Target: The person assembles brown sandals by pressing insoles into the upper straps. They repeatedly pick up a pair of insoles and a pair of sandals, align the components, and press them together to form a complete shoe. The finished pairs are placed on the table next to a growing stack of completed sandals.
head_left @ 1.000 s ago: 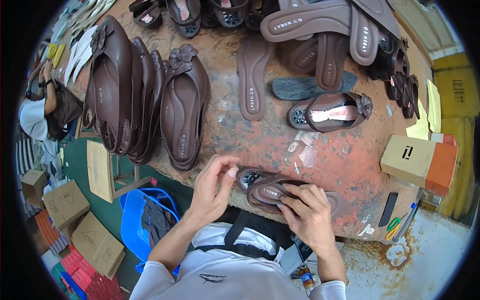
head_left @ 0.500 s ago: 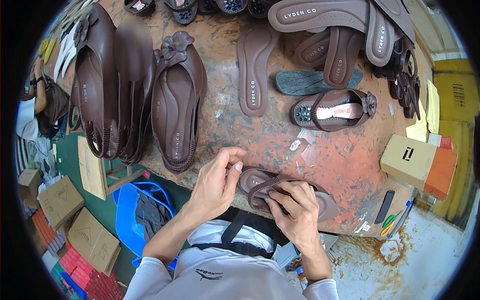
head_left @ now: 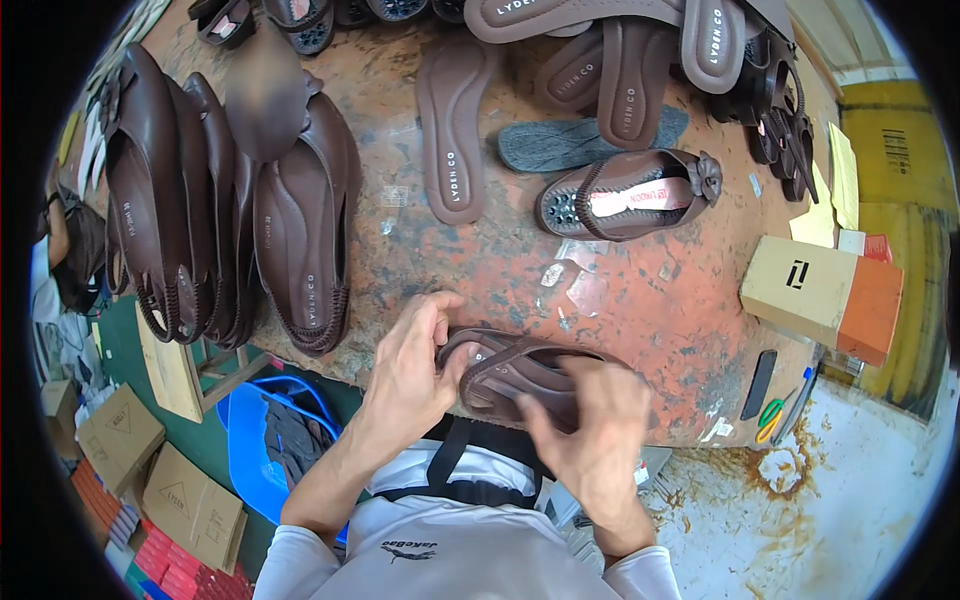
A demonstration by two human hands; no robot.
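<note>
A brown slingback sandal (head_left: pixel 520 382) lies on its side at the table's near edge, its insole and gathered heel strap showing. My left hand (head_left: pixel 412 362) closes on the heel end, thumb pressed on the insole and fingers behind it. Over the toe end is my right hand (head_left: pixel 598 425), smeared by motion. Its thumb stands apart from the fingers, which reach to the sandal's upper; whether they grip it is unclear. Beyond lies another brown sandal (head_left: pixel 556 212) with a pink-and-white slip inside and a flower on the toe. A loose brown insole (head_left: pixel 452 135) rests left of it.
Finished brown sandals (head_left: pixel 300 225) stand together at the table's left. More insoles (head_left: pixel 634 85) pile at the back around a grey sole-shaped piece (head_left: pixel 545 147). To the right are a tan-and-orange box (head_left: pixel 800 285), a black phone-like bar (head_left: pixel 760 383) and scissors (head_left: pixel 769 420). A blue bin (head_left: pixel 250 440) stands below left.
My left thumb has come down onto the sandal's heel end. My right hand has moved off the heel strap toward the toe, and the sandal's opening shows more. The whole view has shifted slightly.
</note>
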